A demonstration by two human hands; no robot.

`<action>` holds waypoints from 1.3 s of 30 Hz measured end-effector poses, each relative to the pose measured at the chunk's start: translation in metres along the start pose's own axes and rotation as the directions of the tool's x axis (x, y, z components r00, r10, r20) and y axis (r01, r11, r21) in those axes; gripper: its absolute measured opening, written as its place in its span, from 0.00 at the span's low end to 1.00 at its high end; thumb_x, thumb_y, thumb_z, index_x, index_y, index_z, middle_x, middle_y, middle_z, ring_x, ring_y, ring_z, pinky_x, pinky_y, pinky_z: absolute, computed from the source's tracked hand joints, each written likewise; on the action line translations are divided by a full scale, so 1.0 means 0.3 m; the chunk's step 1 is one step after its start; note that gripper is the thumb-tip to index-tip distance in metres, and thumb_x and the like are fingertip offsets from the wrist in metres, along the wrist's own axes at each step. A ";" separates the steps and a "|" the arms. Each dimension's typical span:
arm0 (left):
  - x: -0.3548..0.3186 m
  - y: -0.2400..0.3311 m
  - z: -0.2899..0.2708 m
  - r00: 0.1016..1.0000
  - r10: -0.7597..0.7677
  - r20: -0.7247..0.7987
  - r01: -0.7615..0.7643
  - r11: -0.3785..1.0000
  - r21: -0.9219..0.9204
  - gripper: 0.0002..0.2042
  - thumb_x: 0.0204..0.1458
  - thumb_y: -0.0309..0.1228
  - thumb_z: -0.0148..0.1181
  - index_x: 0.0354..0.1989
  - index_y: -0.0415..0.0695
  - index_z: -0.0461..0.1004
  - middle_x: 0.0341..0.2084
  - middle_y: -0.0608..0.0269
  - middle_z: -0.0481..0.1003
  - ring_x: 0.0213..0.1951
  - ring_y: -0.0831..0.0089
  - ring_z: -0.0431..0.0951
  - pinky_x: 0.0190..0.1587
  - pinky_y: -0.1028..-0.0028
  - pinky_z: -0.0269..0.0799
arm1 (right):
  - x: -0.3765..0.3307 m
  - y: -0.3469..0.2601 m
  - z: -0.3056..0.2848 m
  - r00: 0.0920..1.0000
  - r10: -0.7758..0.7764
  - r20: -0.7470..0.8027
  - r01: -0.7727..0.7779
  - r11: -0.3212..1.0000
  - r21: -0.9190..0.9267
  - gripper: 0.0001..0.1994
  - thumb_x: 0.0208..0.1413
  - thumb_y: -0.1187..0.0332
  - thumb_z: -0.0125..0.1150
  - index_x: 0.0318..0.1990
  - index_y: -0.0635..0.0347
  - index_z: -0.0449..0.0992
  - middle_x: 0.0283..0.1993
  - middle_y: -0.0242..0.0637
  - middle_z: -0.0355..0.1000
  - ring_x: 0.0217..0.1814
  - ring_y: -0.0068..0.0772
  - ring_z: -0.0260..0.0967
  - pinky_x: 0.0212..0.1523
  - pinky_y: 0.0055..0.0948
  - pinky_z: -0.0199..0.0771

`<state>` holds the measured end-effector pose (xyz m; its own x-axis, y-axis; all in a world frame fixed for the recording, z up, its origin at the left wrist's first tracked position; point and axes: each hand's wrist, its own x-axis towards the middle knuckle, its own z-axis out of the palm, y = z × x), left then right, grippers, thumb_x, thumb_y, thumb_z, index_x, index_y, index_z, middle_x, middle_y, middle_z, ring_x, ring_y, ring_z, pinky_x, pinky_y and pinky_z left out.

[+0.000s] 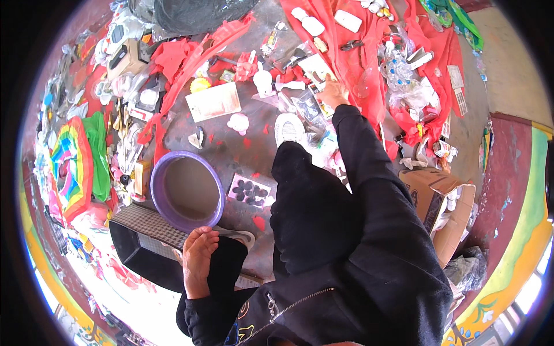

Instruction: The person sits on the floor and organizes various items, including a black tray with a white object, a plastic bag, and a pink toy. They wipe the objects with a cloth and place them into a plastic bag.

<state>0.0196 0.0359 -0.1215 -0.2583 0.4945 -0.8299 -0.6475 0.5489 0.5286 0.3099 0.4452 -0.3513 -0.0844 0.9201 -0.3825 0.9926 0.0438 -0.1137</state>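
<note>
My right hand [333, 93] reaches forward, fingers stretched over a heap of small goods. Its fingertips lie at the edge of a pale flat card or box [315, 68], and a small dark-framed packet [318, 99] is beside it. Just left of them are clear plastic packaging [308, 108] and a white figurine-like toy [263, 81]. My left hand [199, 254] is raised above my knee, palm partly up, fingers loosely bent and holding nothing. Beyond it stands a purple basin [221, 199] of murky water. A black box with a checked side [151, 222] is left of that hand.
Red cloth [340, 49] covers the floor ahead under scattered items. A cream card [213, 102] and a sheet with dark round shapes [249, 191] lie on the floor. An open cardboard box [424, 193] stands at right. Piles of mixed goods and a rainbow-coloured item [72, 167] fill the left.
</note>
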 end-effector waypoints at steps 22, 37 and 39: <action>0.029 -0.014 0.009 1.000 -0.021 0.006 0.021 1.000 0.018 0.07 0.51 0.26 0.49 0.37 0.38 0.68 0.30 0.57 0.74 0.31 0.75 0.75 0.35 0.80 0.70 | -0.065 -0.025 0.138 0.947 -0.313 -0.071 0.298 0.939 -0.171 0.11 0.46 0.67 0.46 0.31 0.58 0.76 0.32 0.47 0.73 0.37 0.45 0.72 0.36 0.41 0.71; 0.046 -0.027 0.004 0.999 -0.040 0.014 0.040 0.999 0.008 0.07 0.51 0.25 0.48 0.37 0.38 0.67 0.30 0.55 0.74 0.31 0.73 0.76 0.34 0.79 0.73 | 0.003 -0.074 0.159 0.989 -0.012 -0.147 0.019 0.999 0.041 0.17 0.47 0.63 0.50 0.43 0.64 0.65 0.38 0.54 0.70 0.43 0.49 0.69 0.42 0.47 0.66; 0.040 -0.040 -0.007 0.999 -0.042 -0.007 0.042 0.999 -0.009 0.07 0.51 0.25 0.48 0.38 0.38 0.67 0.30 0.55 0.74 0.31 0.73 0.76 0.34 0.78 0.73 | -0.081 -0.098 0.126 0.980 -0.162 -0.116 0.177 0.975 0.132 0.12 0.47 0.70 0.46 0.40 0.66 0.65 0.33 0.54 0.70 0.38 0.51 0.70 0.37 0.47 0.68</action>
<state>0.0226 0.0338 -0.1382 -0.2359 0.4667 -0.8524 -0.6642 0.5629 0.4920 0.2794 0.4068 -0.3734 -0.2335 0.9398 -0.2495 0.9415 0.1543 -0.2996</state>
